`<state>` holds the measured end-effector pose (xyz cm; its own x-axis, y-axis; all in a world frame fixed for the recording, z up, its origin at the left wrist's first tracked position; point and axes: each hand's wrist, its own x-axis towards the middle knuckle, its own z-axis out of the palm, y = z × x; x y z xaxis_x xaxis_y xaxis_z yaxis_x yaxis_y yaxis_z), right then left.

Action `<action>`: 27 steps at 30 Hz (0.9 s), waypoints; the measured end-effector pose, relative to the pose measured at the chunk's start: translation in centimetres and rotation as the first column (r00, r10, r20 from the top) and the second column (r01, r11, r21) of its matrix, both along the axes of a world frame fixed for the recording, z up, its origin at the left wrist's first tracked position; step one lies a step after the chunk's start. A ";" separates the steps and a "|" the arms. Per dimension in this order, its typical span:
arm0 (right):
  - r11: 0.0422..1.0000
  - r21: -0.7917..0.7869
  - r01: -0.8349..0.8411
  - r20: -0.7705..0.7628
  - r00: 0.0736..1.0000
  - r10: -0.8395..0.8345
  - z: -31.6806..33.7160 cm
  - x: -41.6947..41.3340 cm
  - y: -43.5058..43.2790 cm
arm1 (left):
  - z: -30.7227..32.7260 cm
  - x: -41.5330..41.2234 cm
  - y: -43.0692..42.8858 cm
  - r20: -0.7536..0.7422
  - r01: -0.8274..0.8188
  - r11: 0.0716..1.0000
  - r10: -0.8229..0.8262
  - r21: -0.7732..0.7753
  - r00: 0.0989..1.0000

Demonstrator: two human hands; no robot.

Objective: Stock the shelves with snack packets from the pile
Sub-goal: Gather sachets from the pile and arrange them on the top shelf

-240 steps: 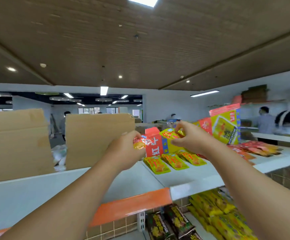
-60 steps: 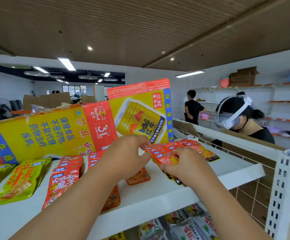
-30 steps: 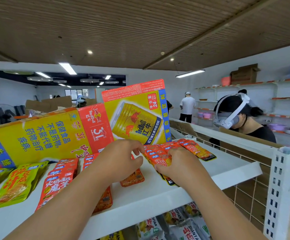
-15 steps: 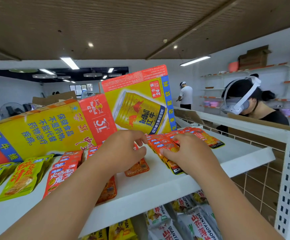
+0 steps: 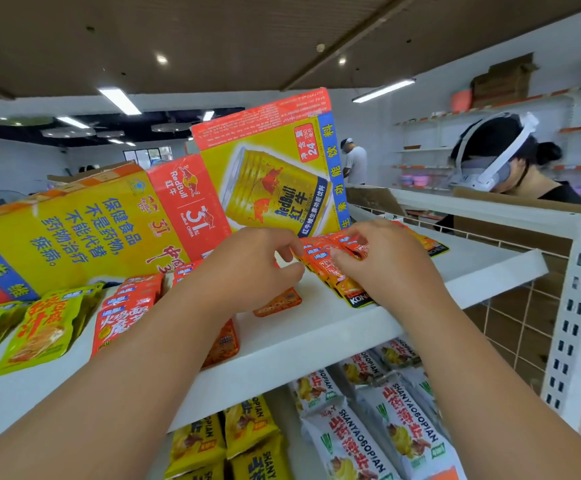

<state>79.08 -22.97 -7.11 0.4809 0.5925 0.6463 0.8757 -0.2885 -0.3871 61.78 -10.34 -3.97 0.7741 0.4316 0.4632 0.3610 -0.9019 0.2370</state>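
While the left hand [image 5: 247,268] and right hand [image 5: 386,268] pinch a fan of red packets [image 5: 330,268], bare shelf [image 5: 472,271] lies rightward to its edge.

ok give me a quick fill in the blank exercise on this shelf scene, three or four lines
1. Both hands work a fanned stack of ____ snack packets on the top shelf.
2. The right hand presses on the stack while the ____ hand pinches at its edge.
3. The big cardboard box standing behind the hands shows a golden ____.
4. At the far left of the shelf lie ____ packets.

Missing words: red; left; can; green
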 end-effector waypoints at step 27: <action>0.870 -0.089 -0.486 0.169 0.853 0.494 8.0 -41.7 7.6 | 4.5 -47.0 2.5 0.080 -0.523 0.844 0.516 0.118 0.853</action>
